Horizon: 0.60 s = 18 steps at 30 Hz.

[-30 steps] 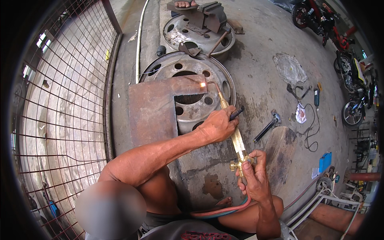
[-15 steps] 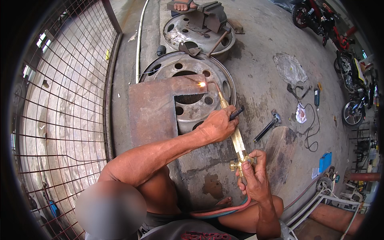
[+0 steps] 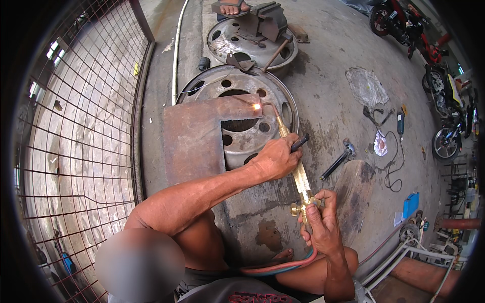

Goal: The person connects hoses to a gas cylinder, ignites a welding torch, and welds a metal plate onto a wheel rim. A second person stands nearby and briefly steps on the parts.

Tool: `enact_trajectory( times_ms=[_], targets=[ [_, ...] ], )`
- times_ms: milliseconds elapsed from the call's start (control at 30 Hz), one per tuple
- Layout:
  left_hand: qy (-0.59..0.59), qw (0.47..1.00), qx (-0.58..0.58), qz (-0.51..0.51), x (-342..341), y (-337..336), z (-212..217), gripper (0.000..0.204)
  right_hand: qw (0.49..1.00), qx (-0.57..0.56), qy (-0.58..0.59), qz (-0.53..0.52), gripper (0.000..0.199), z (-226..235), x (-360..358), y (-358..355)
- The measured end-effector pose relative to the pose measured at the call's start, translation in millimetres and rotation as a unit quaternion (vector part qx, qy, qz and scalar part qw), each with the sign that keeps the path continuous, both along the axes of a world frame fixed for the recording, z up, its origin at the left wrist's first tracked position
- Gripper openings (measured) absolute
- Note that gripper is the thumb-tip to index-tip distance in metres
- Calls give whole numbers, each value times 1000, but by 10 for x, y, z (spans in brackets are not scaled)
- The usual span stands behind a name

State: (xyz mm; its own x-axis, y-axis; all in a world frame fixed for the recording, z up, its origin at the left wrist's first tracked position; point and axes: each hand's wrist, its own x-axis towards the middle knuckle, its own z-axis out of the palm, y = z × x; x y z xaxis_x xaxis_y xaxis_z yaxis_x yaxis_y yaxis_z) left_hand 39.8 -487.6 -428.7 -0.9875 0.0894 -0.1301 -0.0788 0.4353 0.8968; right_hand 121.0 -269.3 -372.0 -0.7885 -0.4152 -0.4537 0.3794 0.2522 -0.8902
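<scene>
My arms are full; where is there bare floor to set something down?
Bare, stained concrete lies between the near wheel rim, the crumpled plastic and the hammer. Crowded: around that rim, with the steel plate, lit torch and left hand, and by the vise.

My camera sits on my head, as the left unit of a side-by-side pair, and faces downward through a wide fisheye lens. The view is upright and unmirrored. Its near field runs from my thighs (image 3: 203, 245) at the lower edge to my left hand (image 3: 277, 159) and right hand (image 3: 326, 230), close to the lens. Farther out, coverage reaches a vise (image 3: 271, 22) at top, a mesh fence (image 3: 91, 116) at left and motorcycles (image 3: 443, 93) at right. Straight edges bend toward the dark rim.
</scene>
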Motion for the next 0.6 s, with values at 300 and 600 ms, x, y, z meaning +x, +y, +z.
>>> enact_trajectory(
  times_ms=[300,600],
  targets=[
    [-15,1000,6,-6,-4,-18,7,28,1000,6,0,2,36,22,1,-19],
    [-7,1000,7,-4,1,-10,-11,29,1000,-3,-14,-5,36,35,-6,-20]
  ],
)
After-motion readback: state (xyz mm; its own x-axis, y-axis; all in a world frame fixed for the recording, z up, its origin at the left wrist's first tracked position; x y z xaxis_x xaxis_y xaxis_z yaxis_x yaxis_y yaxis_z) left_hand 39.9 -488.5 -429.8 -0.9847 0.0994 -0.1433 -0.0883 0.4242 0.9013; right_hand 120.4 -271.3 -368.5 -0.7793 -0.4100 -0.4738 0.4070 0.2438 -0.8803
